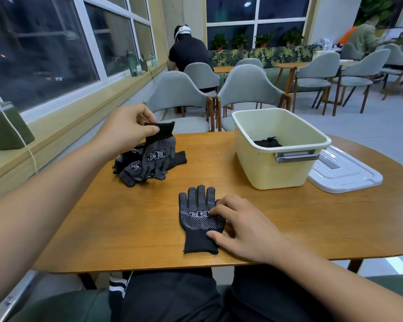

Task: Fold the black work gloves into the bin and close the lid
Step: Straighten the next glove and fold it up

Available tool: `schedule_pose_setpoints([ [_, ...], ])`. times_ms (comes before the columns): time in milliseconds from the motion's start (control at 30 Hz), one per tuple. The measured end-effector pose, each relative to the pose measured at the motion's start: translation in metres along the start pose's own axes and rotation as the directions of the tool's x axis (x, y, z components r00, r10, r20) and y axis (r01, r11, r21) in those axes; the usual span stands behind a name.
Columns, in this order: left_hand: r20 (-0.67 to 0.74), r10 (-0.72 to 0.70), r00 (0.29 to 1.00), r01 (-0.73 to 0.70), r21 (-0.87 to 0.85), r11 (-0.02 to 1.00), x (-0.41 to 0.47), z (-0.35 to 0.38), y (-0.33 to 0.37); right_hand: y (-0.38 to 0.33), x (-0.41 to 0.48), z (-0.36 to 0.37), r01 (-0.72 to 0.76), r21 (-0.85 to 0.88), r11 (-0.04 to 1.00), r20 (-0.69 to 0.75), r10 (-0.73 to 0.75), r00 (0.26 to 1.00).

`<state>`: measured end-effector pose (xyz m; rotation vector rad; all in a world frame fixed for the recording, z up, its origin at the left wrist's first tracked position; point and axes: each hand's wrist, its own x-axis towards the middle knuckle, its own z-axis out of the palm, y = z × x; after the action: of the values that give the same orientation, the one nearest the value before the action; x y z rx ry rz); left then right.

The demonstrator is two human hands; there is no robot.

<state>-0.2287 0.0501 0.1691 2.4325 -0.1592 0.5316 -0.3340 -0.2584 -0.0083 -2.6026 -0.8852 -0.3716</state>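
A rounded wooden tabletop (pixel 126 228) with a smooth, warm grain is seen from above. Toward its far right corner a cream plastic bin (pixel 265 168) stands upright, rectangular with rounded corners and a grey handle (pixel 297 156) on its near wall. It is uncovered, and a folded black glove (pixel 266 142) lies on its bottom. Just beside the bin, at the right edge, a white moulded lid (pixel 344 175) lies flat.

Near the left edge a loose pile of gloves (pixel 130 168) is heaped, black knit with white grip dots and a white printed mark. Above the pile a lifted glove (pixel 159 145) is held by its ribbed cuff, which is pinched between the thumb and forefinger of the left hand (pixel 126 129); its fingers hang down onto the pile.

Close to the near edge 1 flat glove (pixel 198 219) is laid out dotted side up, fingers pointing to the far edge. The right hand (pixel 240 226) rests on its right side: the fingers are bent and slightly apart with their tips on the palm print, the thumb is laid on the plain cuff, and nothing is gripped.

Beyond the far edge 2 grey upholstered chairs (pixel 179 94) with wooden legs are pushed in. On the windowsill at the left a green box (pixel 7 126) with a white cable (pixel 21 140) is set. A seated person (pixel 189 49) is seen from behind further back.
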Motion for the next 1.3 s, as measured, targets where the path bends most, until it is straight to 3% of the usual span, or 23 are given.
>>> schedule_pose_setpoints([
  [233, 0.157, 0.053, 0.986, -0.031, -0.137, 0.99, -0.01, -0.004, 0.032, -0.001, 0.0, -0.001, 0.015, 0.003, 1.0, -0.019, -0.015, 1.0],
  [433, 0.18, 0.114, 0.977, -0.082, -0.173, 0.982, -0.022, 0.001, 0.047, 0.002, 0.0, -0.003, 0.025, 0.049, 0.998, -0.046, -0.023, 0.999],
  [600, 0.173, 0.172, 0.97, -0.127, -0.242, 0.962, -0.033, 0.006, 0.056, -0.002, 0.003, -0.011, -0.032, 0.341, 0.94, -0.087, 0.065, 0.994],
  [667, 0.169, 0.2, 0.965, -0.156, -0.242, 0.958, -0.037, 0.009, 0.059, -0.011, 0.009, -0.017, -0.109, 0.557, 0.823, -0.046, 0.162, 0.986],
  [700, 0.175, 0.216, 0.961, -0.169, -0.247, 0.954, -0.039, 0.011, 0.06, -0.018, 0.014, -0.021, -0.177, 0.694, 0.698, 0.028, 0.219, 0.975],
  [767, 0.192, 0.249, 0.949, -0.193, -0.267, 0.944, -0.044, 0.014, 0.061, -0.031, 0.029, -0.03, -0.312, 0.893, 0.326, 0.225, 0.277, 0.934],
  [833, 0.216, 0.277, 0.936, -0.214, -0.274, 0.937, -0.049, 0.018, 0.063, -0.036, 0.041, -0.037, -0.396, 0.916, 0.069, 0.371, 0.235, 0.898],
  [933, 0.271, 0.302, 0.914, -0.234, -0.258, 0.938, -0.057, 0.02, 0.068, -0.033, 0.051, -0.044, -0.464, 0.873, -0.15, 0.48, 0.097, 0.872],
  [1067, 0.341, 0.318, 0.885, -0.209, -0.32, 0.924, -0.067, 0.018, 0.071, -0.024, 0.065, -0.044, -0.485, 0.819, -0.306, 0.516, 0.022, 0.857],
  [1300, 0.311, 0.314, 0.897, -0.221, -0.299, 0.928, -0.094, 0.028, 0.06, -0.007, 0.085, -0.037, -0.411, 0.821, -0.396, 0.474, 0.073, 0.878],
])
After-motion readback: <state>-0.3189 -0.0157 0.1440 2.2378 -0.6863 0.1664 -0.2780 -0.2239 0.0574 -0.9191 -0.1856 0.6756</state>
